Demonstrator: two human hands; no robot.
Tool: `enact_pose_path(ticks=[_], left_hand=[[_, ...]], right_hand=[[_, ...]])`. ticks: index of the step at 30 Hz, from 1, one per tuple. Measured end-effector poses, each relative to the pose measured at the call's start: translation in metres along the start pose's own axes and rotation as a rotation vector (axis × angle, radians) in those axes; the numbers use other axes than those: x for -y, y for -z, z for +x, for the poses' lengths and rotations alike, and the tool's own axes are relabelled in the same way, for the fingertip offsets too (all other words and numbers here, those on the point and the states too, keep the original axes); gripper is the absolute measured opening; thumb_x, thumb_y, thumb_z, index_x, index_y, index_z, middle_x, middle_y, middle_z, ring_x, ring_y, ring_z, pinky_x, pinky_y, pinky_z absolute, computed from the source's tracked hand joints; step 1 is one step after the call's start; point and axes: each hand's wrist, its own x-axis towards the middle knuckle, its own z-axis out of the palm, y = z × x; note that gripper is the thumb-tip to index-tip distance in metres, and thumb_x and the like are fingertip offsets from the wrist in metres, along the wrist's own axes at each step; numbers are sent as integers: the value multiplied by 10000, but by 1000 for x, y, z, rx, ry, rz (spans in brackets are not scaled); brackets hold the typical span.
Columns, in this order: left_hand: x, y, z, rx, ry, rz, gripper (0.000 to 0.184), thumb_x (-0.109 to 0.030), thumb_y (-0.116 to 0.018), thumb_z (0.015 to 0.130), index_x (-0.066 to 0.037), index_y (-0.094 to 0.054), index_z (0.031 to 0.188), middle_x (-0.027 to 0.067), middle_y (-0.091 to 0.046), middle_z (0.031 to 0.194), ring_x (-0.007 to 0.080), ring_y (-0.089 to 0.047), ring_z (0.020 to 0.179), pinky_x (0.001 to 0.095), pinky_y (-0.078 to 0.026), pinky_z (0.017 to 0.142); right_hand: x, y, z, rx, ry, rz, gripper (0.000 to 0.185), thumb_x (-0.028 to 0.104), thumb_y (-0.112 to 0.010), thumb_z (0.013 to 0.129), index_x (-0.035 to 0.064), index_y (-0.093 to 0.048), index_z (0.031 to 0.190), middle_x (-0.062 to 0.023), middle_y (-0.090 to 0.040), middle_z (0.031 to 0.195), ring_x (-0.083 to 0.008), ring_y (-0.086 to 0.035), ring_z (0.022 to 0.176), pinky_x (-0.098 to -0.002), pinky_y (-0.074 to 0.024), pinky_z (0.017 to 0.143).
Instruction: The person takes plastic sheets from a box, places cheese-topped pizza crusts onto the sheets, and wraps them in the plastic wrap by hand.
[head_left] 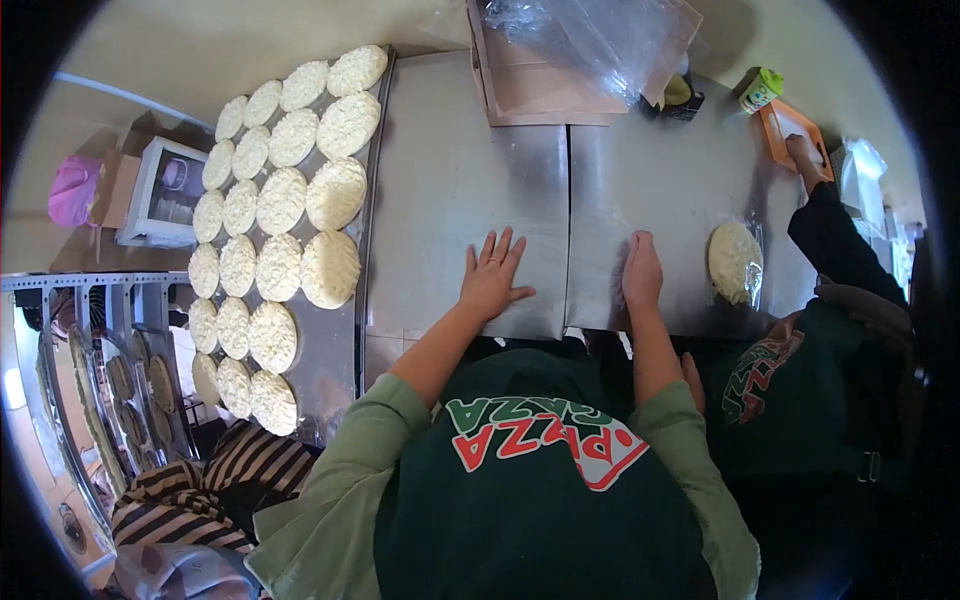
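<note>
left hand (pixel 487 278) rests palm down on the desk (pixel 430 150), its grip spread apart with nothing held. right hand (pixel 643 270) stands on edge nearby, fingers together; whether that grip holds anything, i cannot tell. to its right, one round (pixel 733 262) lies on the desk in what looks like clear wrap, so it seems done. the many topped rounds (pixel 281 200) on the tray (pixel 335 350) at left look unwrapped, so most seem left.

We see the left hand (pixel 490 278) spread on the metal table (pixel 430 165) and the right hand (pixel 643 272) edge-down, perhaps on clear plastic (pixel 603 245). Pizzas (pixel 281 203) line a tray (pixel 336 350) at left; another pizza (pixel 733 258) lies near a co-worker (pixel 820 400).
</note>
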Motion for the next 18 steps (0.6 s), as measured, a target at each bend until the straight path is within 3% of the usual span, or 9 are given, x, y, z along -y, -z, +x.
enact_pose_path(ticks=[2,5,8,10,12,14,17,18], left_hand=[[-26,25,0,189,87,219,975,-518,-712,602,-162,-251,1385,154,-126,1459,341,-137,1339,629,-165,992],[-21,38,5,367,94,289,1150,-651,-678,525,-214,-108,1424,133,-3,1479,322,-17,1360,702,-79,950],[-20,32,-2,160,13,261,1115,-634,-687,527,-211,-159,1414,145,-70,1470,342,-73,1350,677,-133,964],[16,-25,-3,2,-103,68,1110,-642,-679,528,-221,-158,1414,141,-62,1472,340,-73,1351,673,-116,971],[26,-47,-9,-62,-142,-60,1108,-638,-680,528,-232,-155,1414,137,-52,1474,335,-68,1353,673,-102,975],[26,-46,-21,-31,-111,-116,1107,-624,-690,528,-242,-149,1415,134,-40,1476,328,-59,1355,675,-89,975],[6,19,-31,175,5,128,1107,-566,-726,535,-245,-139,1416,136,-32,1476,342,-38,1355,680,-69,973],[7,29,-31,226,1,138,1114,-566,-731,528,-252,-137,1416,140,-19,1476,343,-25,1355,687,-53,968]], right_hand=[[-21,7,9,25,22,-81,220,226,-400,918,83,-474,1068,-190,-534,1075,-375,-545,923,-438,-444,762],[-19,22,24,44,-24,-266,250,158,-449,878,86,-472,1117,-142,-465,1198,-353,-538,960,-431,-442,801],[21,41,23,-253,349,-361,353,91,-486,831,87,-454,1182,-137,-410,1259,-339,-503,1037,-428,-434,845],[58,28,6,14,482,-71,429,86,-511,803,75,-430,1224,-188,-398,1266,-366,-457,1095,-434,-411,889],[70,-10,-18,588,392,19,529,166,-587,770,85,-412,1262,-214,-335,1329,-409,-345,1204,-462,-372,938],[64,-11,-35,569,373,-261,707,246,-662,710,98,-337,1320,-244,-271,1364,-433,-272,1245,-491,-327,972],[14,4,-21,454,293,-521,1095,361,-783,560,143,-130,1411,-320,-117,1399,-452,-129,1306,-533,-240,1021],[7,16,-7,532,227,-579,1150,364,-795,538,158,-79,1415,-340,-80,1393,-451,-122,1308,-527,-225,1030]])
